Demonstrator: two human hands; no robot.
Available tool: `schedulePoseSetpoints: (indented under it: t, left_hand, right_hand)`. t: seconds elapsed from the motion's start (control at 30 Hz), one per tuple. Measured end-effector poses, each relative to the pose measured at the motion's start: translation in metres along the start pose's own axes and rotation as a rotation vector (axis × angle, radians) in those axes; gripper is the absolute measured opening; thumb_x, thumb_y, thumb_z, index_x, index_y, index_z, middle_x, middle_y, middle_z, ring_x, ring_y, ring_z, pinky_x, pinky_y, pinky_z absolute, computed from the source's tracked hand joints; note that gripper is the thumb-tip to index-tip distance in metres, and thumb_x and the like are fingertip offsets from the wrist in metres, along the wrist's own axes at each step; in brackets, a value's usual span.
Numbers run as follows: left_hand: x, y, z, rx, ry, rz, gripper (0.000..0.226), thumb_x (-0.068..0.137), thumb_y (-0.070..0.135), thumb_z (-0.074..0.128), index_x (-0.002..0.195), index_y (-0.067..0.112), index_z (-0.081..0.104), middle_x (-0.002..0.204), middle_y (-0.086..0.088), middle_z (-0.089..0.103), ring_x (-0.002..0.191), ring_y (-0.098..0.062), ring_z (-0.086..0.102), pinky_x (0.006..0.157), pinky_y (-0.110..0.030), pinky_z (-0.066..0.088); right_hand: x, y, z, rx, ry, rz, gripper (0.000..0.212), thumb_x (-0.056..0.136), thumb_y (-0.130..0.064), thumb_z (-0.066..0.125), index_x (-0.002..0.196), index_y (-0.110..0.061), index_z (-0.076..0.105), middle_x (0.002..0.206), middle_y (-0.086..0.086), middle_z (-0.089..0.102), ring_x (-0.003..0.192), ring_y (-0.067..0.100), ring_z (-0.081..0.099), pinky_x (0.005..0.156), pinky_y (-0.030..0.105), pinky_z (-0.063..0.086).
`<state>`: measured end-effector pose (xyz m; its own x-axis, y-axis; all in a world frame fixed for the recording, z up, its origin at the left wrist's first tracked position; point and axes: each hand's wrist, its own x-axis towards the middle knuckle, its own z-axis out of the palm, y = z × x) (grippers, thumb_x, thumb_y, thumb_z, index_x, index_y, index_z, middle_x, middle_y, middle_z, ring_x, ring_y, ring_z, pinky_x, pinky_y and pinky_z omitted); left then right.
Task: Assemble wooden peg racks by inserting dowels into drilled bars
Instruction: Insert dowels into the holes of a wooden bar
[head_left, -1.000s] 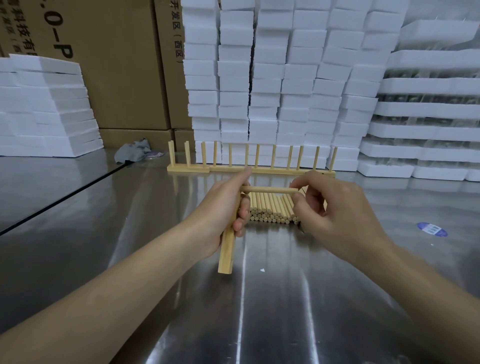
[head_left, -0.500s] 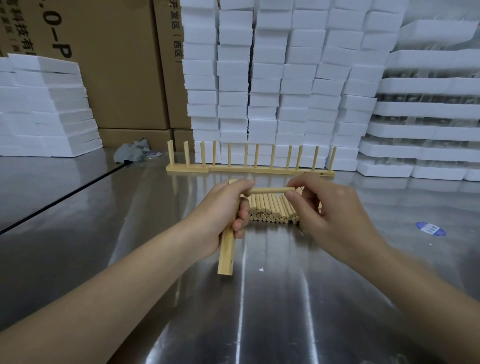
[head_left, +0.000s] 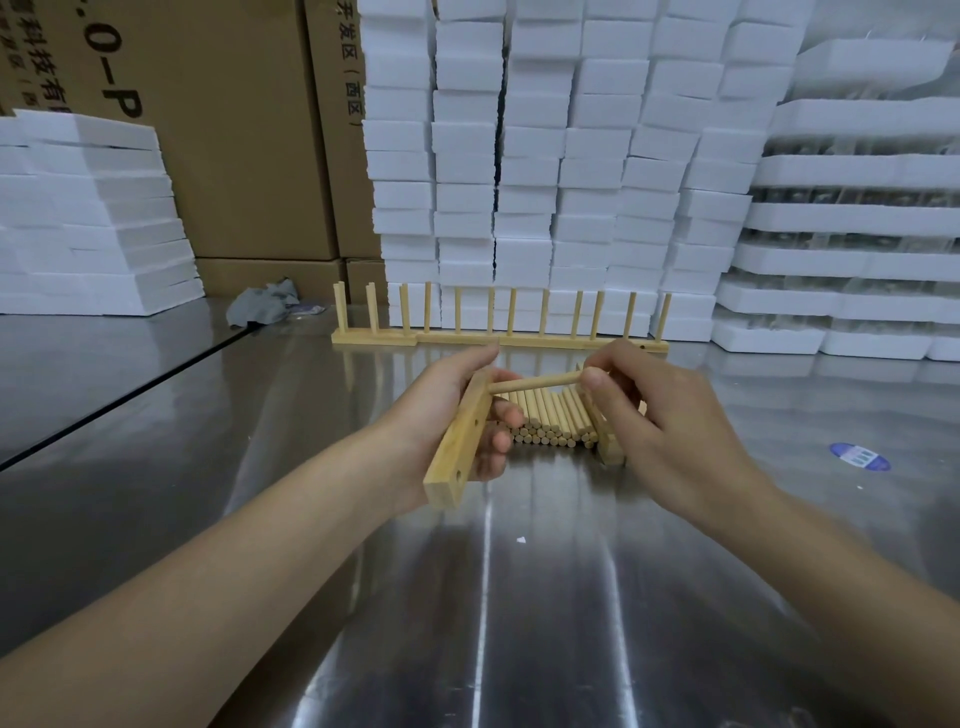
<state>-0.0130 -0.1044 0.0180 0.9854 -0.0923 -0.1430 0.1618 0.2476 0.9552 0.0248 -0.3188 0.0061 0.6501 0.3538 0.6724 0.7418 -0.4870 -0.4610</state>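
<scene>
My left hand (head_left: 457, 415) grips the bar (head_left: 457, 447) above the tabletop (head_left: 519, 597) | my right hand (head_left: 660, 415) pinches the stick (head_left: 535, 383), tip at the top hole | I should push straight, not tilted.

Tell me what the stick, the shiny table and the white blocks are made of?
The dowel looks like pale, unpainted wood: tan and matte, like the drilled bar. The table seems to be bare metal, probably steel: grey and mirror-like, with streaky reflections. The white blocks look like foam, with crumbly matte edges, though that is a guess.
</scene>
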Motion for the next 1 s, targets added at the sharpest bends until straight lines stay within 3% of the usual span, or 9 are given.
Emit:
schedulePoseSetpoints:
  t: [0.2, 0.33, 0.43, 0.5, 0.57, 0.63, 0.73, 0.83, 1.0]
  left_hand:
    - [0.0, -0.007, 0.005, 0.047, 0.051, 0.084, 0.029, 0.114, 0.036, 0.04, 0.119, 0.014, 0.058, 0.065, -0.002, 0.047, 0.044, -0.015, 0.04, 0.04, -0.023, 0.038]
    - [-0.007, -0.01, 0.017, 0.104, 0.09, 0.22, 0.023, 0.115, 0.033, 0.041, 0.118, 0.016, 0.055, 0.063, -0.001, 0.042, 0.042, -0.015, 0.034, 0.04, -0.021, 0.032]
    - [-0.012, -0.012, 0.025, 0.371, 0.177, 0.405, 0.02, 0.115, 0.04, 0.039, 0.113, 0.025, 0.052, 0.059, 0.005, 0.042, 0.042, -0.015, 0.034, 0.041, -0.025, 0.031]
    - [-0.015, -0.014, 0.028, 0.612, 0.228, 0.609, 0.016, 0.114, 0.044, 0.039, 0.108, 0.031, 0.047, 0.055, 0.008, 0.044, 0.044, -0.012, 0.036, 0.044, -0.029, 0.033]
    - [-0.02, -0.016, 0.031, 0.768, 0.255, 0.789, 0.013, 0.115, 0.043, 0.038, 0.109, 0.034, 0.044, 0.056, 0.009, 0.051, 0.047, -0.01, 0.044, 0.047, -0.022, 0.034]
    - [-0.027, -0.017, 0.033, 0.858, 0.275, 0.884, 0.01, 0.115, 0.041, 0.038, 0.111, 0.033, 0.042, 0.06, 0.011, 0.057, 0.054, -0.012, 0.053, 0.047, -0.021, 0.036]
    - [-0.034, -0.018, 0.039, 0.89, 0.26, 0.921, 0.007, 0.115, 0.039, 0.039, 0.114, 0.032, 0.042, 0.063, 0.006, 0.06, 0.059, -0.014, 0.06, 0.05, -0.035, 0.044]
    - [-0.038, -0.017, 0.043, 0.88, 0.249, 0.923, 0.009, 0.115, 0.04, 0.039, 0.114, 0.031, 0.042, 0.065, 0.002, 0.062, 0.061, -0.015, 0.063, 0.053, -0.042, 0.046]
    - [-0.042, -0.014, 0.044, 0.981, 0.312, 0.964, 0.026, 0.112, 0.057, 0.03, 0.106, 0.038, 0.047, 0.071, 0.025, 0.063, 0.066, 0.0, 0.062, 0.057, -0.029, 0.037]
  right_hand:
    - [-0.001, -0.008, -0.002, -0.216, -0.059, -0.003, 0.015, 0.099, -0.04, 0.042, 0.095, -0.034, 0.054, 0.078, -0.015, 0.057, 0.074, 0.009, 0.053, 0.065, 0.039, 0.045]
    - [-0.004, -0.023, 0.008, -0.484, -0.165, -0.137, 0.025, 0.104, -0.043, 0.038, 0.104, -0.026, 0.056, 0.096, -0.009, 0.054, 0.094, 0.021, 0.052, 0.079, 0.04, 0.039]
    - [-0.008, -0.034, 0.018, -0.572, -0.155, -0.127, 0.021, 0.105, -0.038, 0.028, 0.097, -0.026, 0.043, 0.09, -0.004, 0.06, 0.088, 0.028, 0.058, 0.08, 0.042, 0.038]
    - [-0.01, -0.038, 0.023, -0.604, -0.085, -0.113, 0.013, 0.105, -0.029, 0.036, 0.092, -0.026, 0.038, 0.082, -0.003, 0.062, 0.079, 0.03, 0.059, 0.072, 0.041, 0.034]
    - [-0.013, -0.039, 0.028, -0.496, -0.045, -0.084, 0.015, 0.103, -0.018, 0.046, 0.089, -0.023, 0.04, 0.081, -0.003, 0.061, 0.076, 0.028, 0.058, 0.065, 0.038, 0.032]
    - [-0.013, -0.041, 0.032, -0.259, -0.067, -0.048, 0.013, 0.106, -0.019, 0.039, 0.096, -0.022, 0.048, 0.086, -0.004, 0.061, 0.081, 0.024, 0.058, 0.067, 0.041, 0.042]
    - [-0.012, -0.043, 0.033, -0.085, -0.038, -0.029, 0.021, 0.109, -0.03, 0.033, 0.1, -0.024, 0.052, 0.088, -0.007, 0.061, 0.085, 0.018, 0.059, 0.075, 0.044, 0.048]
    - [-0.011, -0.042, 0.031, -0.018, -0.041, -0.033, 0.02, 0.105, -0.033, 0.039, 0.1, -0.023, 0.055, 0.091, -0.006, 0.062, 0.09, 0.019, 0.059, 0.079, 0.044, 0.048]
    - [-0.008, -0.042, 0.028, -0.063, -0.028, 0.022, 0.008, 0.092, -0.028, 0.053, 0.092, -0.024, 0.06, 0.078, -0.009, 0.06, 0.077, 0.012, 0.058, 0.068, 0.041, 0.051]
